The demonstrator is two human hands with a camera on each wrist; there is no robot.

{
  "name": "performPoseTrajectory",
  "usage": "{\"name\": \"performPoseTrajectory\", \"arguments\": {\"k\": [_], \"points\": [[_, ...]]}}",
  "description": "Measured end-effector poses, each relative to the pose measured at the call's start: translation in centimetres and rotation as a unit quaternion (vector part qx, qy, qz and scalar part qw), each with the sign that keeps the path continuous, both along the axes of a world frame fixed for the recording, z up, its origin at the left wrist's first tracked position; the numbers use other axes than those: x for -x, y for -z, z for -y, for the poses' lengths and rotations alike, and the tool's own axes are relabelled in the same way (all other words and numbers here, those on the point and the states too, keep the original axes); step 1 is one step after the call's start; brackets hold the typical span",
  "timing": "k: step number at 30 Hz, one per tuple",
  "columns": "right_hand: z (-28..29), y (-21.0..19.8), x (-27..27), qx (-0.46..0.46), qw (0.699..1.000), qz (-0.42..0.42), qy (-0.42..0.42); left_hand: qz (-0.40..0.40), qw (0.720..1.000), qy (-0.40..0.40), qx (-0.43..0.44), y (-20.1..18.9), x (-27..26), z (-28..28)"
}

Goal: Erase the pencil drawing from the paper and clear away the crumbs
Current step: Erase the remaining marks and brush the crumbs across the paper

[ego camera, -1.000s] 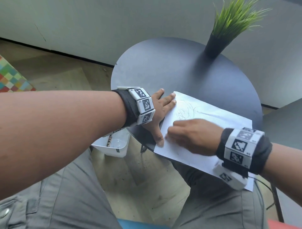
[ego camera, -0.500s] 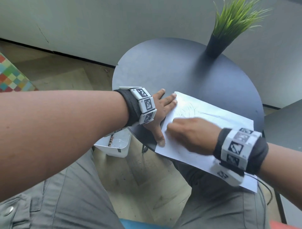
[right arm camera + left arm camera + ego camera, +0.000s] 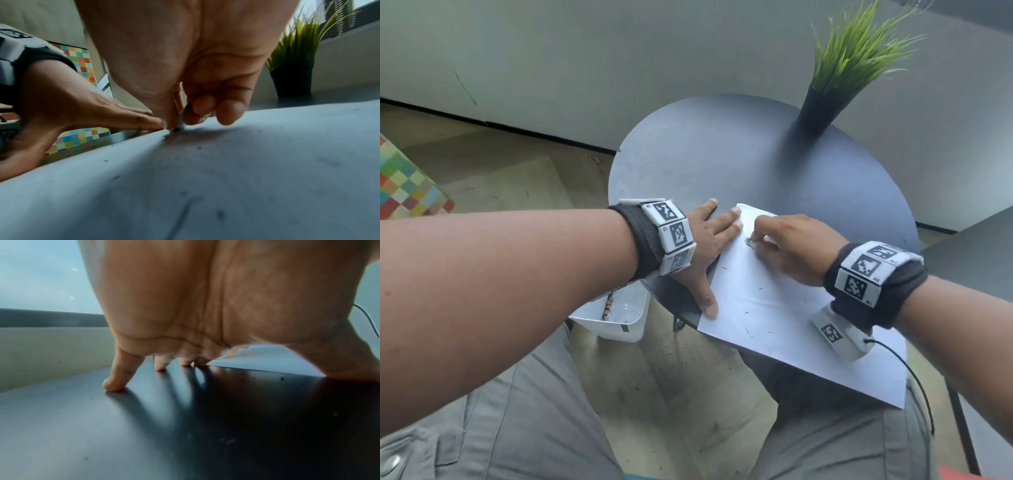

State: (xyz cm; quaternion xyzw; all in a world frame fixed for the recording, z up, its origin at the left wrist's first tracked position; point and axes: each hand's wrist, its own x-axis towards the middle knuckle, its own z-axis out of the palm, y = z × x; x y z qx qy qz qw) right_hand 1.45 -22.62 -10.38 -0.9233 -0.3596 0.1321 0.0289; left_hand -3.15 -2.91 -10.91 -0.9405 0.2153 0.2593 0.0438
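A white sheet of paper (image 3: 784, 308) lies on the round dark table (image 3: 739, 164), its near corner hanging over the edge. My left hand (image 3: 709, 246) lies flat with spread fingers (image 3: 115, 382) and thumb, pressing the paper's left edge and the table. My right hand (image 3: 787, 246) pinches a small pale eraser (image 3: 180, 123) between thumb and fingers and presses it on the paper near its far corner. A dark smudge of pencil (image 3: 750, 242) shows at the eraser tip. Dark crumbs (image 3: 748, 330) lie scattered over the sheet (image 3: 226, 178).
A potted grass plant (image 3: 839, 78) in a black pot (image 3: 292, 79) stands at the table's far right. A white bin (image 3: 616, 315) sits on the floor left of the table. My knees are under the table's near edge. A colourful checked object (image 3: 404, 185) lies far left.
My right hand has slid with the eraser away from me, from the paper's left-middle up to its far corner. The left hand has stayed pressing the sheet.
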Motion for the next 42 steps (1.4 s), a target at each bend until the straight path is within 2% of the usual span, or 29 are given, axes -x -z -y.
{"name": "performPoseTrajectory", "arguments": {"k": [3,6,10,15,17,21,23,26,30,32,35,37,39,40,42], "points": [[0.3,0.5,-0.5,0.005,1.0,0.0,0.001,-0.003,1.0,-0.011,0.017,-0.4,-0.7,-0.3],[0.4,1.0,0.1,-0.003,1.0,-0.007,0.01,0.035,0.998,-0.026,0.037,-0.7,-1.6,-0.3],[0.6,1.0,0.5,-0.001,1.0,0.008,0.007,0.04,0.998,-0.025,0.033,0.6,-2.0,0.0],[0.3,0.0,3.5,0.01,0.992,-0.038,-0.12,0.03,0.999,0.014,0.029,1.4,-1.4,-0.5],[-0.2,-0.2,3.3,0.013,0.989,-0.037,-0.142,0.027,0.999,0.021,0.03,1.5,-1.3,-0.7],[-0.6,0.3,-0.2,-0.01,0.998,0.01,-0.055,0.024,0.999,-0.002,0.027,1.4,-1.6,-0.6],[-0.9,0.7,0.4,-0.005,0.996,0.019,-0.088,0.022,0.999,-0.01,0.023,1.4,-1.7,-0.5],[-1.3,0.6,2.8,0.033,0.985,-0.026,-0.17,0.018,0.999,-0.019,0.019,1.3,-1.6,-0.3],[-1.0,0.4,-0.9,0.006,0.997,0.015,-0.075,0.02,0.999,-0.043,0.016,1.5,-1.7,-0.4],[-1.0,0.6,-0.7,-0.005,0.994,0.025,-0.105,0.016,0.999,-0.05,0.008,1.4,-1.6,-0.5],[-1.4,0.7,2.2,0.02,0.978,-0.039,-0.205,0.014,0.999,-0.049,-0.006,1.1,-1.6,-0.2],[-1.3,0.1,1.5,0.016,0.984,-0.044,-0.17,0.013,0.999,-0.053,0.001,1.2,-1.6,-0.1],[-0.8,-0.1,-0.9,-0.004,0.995,0.0,-0.104,0.012,0.998,-0.056,0.009,1.3,-1.6,-0.3],[-0.7,0.0,-1.4,-0.013,0.995,0.005,-0.095,0.011,0.998,-0.056,0.008,1.3,-1.6,-0.3],[-1.0,0.1,0.2,-0.021,0.99,-0.001,-0.138,0.008,0.998,-0.055,-0.004,1.1,-1.5,-0.1]]}}
